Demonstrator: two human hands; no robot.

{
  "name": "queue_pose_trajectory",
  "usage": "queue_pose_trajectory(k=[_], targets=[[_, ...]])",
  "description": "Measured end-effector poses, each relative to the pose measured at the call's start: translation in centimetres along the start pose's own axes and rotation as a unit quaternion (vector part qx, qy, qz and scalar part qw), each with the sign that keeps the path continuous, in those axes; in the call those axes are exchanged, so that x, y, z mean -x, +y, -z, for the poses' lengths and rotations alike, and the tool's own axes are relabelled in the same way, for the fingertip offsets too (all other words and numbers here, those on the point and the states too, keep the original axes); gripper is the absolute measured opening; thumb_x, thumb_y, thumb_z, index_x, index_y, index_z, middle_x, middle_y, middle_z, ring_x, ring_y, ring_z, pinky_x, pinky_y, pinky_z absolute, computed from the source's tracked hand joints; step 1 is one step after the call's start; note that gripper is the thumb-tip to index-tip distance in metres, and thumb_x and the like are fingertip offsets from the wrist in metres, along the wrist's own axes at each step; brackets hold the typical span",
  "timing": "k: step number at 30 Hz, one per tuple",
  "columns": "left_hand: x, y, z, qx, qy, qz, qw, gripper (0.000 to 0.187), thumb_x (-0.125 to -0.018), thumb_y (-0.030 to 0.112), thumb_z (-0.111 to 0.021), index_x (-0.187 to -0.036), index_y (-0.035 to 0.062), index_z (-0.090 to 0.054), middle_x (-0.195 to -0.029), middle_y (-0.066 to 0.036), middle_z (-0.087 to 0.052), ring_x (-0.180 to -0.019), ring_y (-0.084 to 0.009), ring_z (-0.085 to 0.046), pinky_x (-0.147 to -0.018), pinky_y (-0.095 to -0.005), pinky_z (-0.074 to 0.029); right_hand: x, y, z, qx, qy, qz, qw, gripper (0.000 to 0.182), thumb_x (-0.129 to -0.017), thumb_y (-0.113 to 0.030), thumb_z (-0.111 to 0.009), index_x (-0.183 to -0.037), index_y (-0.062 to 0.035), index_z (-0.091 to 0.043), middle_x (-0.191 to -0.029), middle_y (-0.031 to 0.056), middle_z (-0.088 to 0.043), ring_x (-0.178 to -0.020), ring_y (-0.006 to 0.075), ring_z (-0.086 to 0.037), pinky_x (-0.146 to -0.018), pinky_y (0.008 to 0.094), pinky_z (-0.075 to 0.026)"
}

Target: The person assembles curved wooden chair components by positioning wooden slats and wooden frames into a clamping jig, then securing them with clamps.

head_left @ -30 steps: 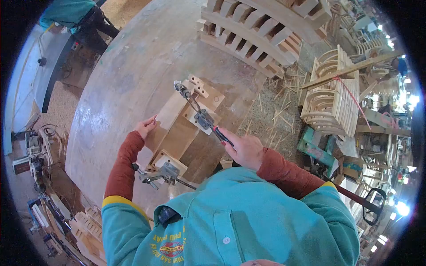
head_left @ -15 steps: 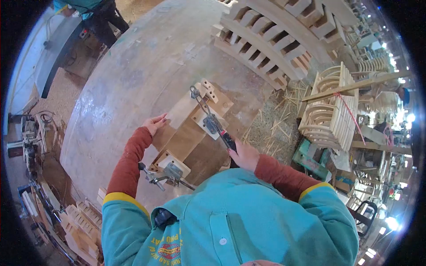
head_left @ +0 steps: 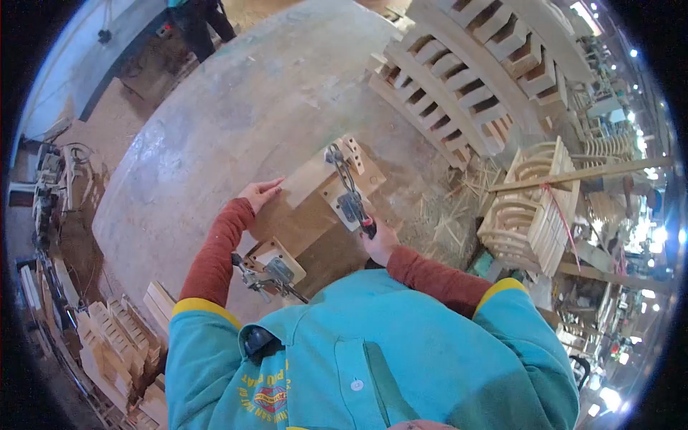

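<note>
On the worktable in front of me lies a wooden jig (head_left: 326, 247) with a flat light wooden piece (head_left: 304, 185) on it. A toggle clamp (head_left: 349, 201) is mounted on the jig's right part, its arm pointing toward a small block with round holes (head_left: 355, 155). My right hand (head_left: 381, 241) is closed round that clamp's handle. My left hand (head_left: 261, 195) rests at the left end of the wooden piece, fingers on its edge. Nearer my body a second clamp (head_left: 276, 274) sits on the jig's lower left block, touched by neither hand.
Slatted curved wooden parts (head_left: 459, 79) are stacked at the upper right of the table (head_left: 193, 143). Beyond the right edge is a stack of curved frames (head_left: 527, 208). Wood offcuts (head_left: 115, 344) lie lower left. A person's legs (head_left: 197, 29) show at the upper left.
The view has shifted, moving the scene slightly. My right hand and the clamp handle have swung in toward the clamp's base. My left hand stays at the wooden piece.
</note>
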State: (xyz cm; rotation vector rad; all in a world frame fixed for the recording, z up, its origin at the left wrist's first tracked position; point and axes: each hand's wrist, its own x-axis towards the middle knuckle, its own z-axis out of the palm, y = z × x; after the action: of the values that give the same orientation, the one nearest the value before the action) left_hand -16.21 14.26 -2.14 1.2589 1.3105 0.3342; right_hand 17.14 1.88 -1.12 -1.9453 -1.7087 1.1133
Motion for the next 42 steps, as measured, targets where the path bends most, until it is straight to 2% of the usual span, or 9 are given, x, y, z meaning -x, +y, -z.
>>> queue_pose_trajectory(k=[6, 10, 12, 16, 20, 24, 31, 34, 42], targets=[[6.5, -4.7, 4.2, 0.288, 0.265, -0.109, 0.914, 0.036, -0.089, 0.02, -0.051, -0.125, 0.0167, -0.051, -0.096, 0.001, -0.059, -0.082, -0.0088, -0.055, -0.069, -0.0223, -0.044, 0.4, 0.8, 0.2, -0.019, -0.044, -0.012, 0.999, 0.06, -0.078, -0.023, -0.059, -0.133, -0.0214, -0.035, -0.09, 0.025, -0.061, -0.085, 0.0421, -0.059, -0.075, 0.0468, -0.047], [21.1, -1.3, -1.2, 0.307, 0.321, 0.028, 0.896, 0.051, -0.088, 0.028, -0.051, -0.136, 0.0218, -0.034, -0.081, 0.0, -0.051, -0.057, -0.0122, -0.05, -0.049, -0.0241, -0.044, -0.3, 0.4, 0.5, -0.039, -0.074, -0.022, 0.996, 0.064, -0.077, -0.023, -0.06, -0.135, -0.0217, -0.032, -0.091, 0.0242, -0.061, -0.084, 0.0417, -0.059, -0.076, 0.0459, -0.046], [23.5, 3.3, -7.9, 0.29, 0.275, 0.253, 0.881, 0.05, -0.089, 0.033, -0.047, -0.134, 0.0199, -0.033, -0.084, -0.005, -0.051, -0.049, -0.0161, -0.048, -0.041, -0.0266, -0.04, -0.7, 1.0, -0.1, -0.061, -0.084, -0.026, 0.994, 0.065, -0.077, -0.022, -0.06, -0.135, -0.0206, -0.032, -0.09, 0.0238, -0.061, -0.084, 0.0415, -0.059, -0.076, 0.0453, -0.046], [22.9, -0.5, -16.2, 0.147, 0.311, 0.063, 0.937, 0.044, -0.089, 0.035, -0.046, -0.124, 0.0081, -0.041, -0.09, -0.013, -0.05, -0.068, -0.0234, -0.051, -0.058, -0.0338, -0.044, -3.3, 6.3, -3.4, -0.111, -0.101, 0.009, 0.989, 0.065, -0.076, -0.017, -0.061, -0.134, -0.0167, -0.033, -0.088, 0.0214, -0.061, -0.077, 0.0365, -0.061, -0.069, 0.0421, -0.048], [22.7, -3.0, -18.9, 0.054, 0.381, 0.015, 0.923, 0.055, -0.086, 0.035, -0.052, -0.129, 0.0022, -0.041, -0.091, -0.016, -0.048, -0.082, -0.0232, -0.048, -0.074, -0.0332, -0.042, -2.3, 4.7, -2.5, -0.218, -0.128, 0.0, 0.968, 0.034, -0.082, 0.0, -0.052, -0.111, -0.0109, -0.039, -0.067, 0.0023, -0.047, -0.05, 0.0122, -0.049, -0.042, 0.0287, -0.043], [23.0, -4.4, -19.8, 0.181, 0.327, 0.062, 0.925, 0.061, -0.08, 0.025, -0.058, -0.132, 0.0011, -0.038, -0.089, -0.015, -0.043, -0.084, -0.0234, -0.047, -0.075, -0.0311, -0.041, -1.9, 4.8, -2.5, -0.293, -0.154, -0.039, 0.943, 0.028, -0.082, 0.002, -0.052, -0.103, -0.0093, -0.039, -0.069, 0.0037, -0.048, -0.05, 0.0131, -0.049, -0.041, 0.0292, -0.043], [21.5, -1.1, -22.8, 0.007, 0.505, 0.04, 0.862, 0.065, -0.071, 0.008, -0.053, -0.133, 0.0019, -0.036, -0.098, -0.017, -0.039, -0.086, -0.0297, -0.045, -0.079, -0.0348, -0.041, -2.3, 3.3, -1.9, -0.273, -0.172, -0.022, 0.946, 0.022, -0.081, 0.002, -0.052, -0.096, -0.0068, -0.039, -0.067, 0.0048, -0.048, -0.048, 0.0134, -0.048, -0.039, 0.03, -0.042], [20.5, 0.4, -21.8, 0.071, 0.513, 0.171, 0.838, 0.072, -0.067, 0.007, -0.054, -0.135, 0.005, -0.033, -0.103, -0.021, -0.041, -0.093, -0.0351, -0.047, -0.084, -0.0376, -0.04, -2.2, 3.0, -1.3, -0.272, -0.181, -0.031, 0.945, 0.019, -0.081, 0.002, -0.052, -0.094, -0.0052, -0.041, -0.065, 0.0051, -0.049, -0.047, 0.0142, -0.049, -0.039, 0.0301, -0.043], [15.5, -9.0, -24.0, 0.288, 0.498, 0.124, 0.808, 0.06, -0.068, 0.013, -0.061, -0.125, 0.0061, -0.044, -0.094, -0.012, -0.063, -0.08, -0.0203, -0.06, -0.073, -0.0323, -0.047, -2.7, 3.7, -1.4, -0.2, -0.181, 0.02, 0.963, 0.026, -0.083, -0.007, -0.058, -0.101, -0.0065, -0.039, -0.065, 0.007, -0.052, -0.048, 0.0149, -0.051, -0.041, 0.0307, -0.043]])
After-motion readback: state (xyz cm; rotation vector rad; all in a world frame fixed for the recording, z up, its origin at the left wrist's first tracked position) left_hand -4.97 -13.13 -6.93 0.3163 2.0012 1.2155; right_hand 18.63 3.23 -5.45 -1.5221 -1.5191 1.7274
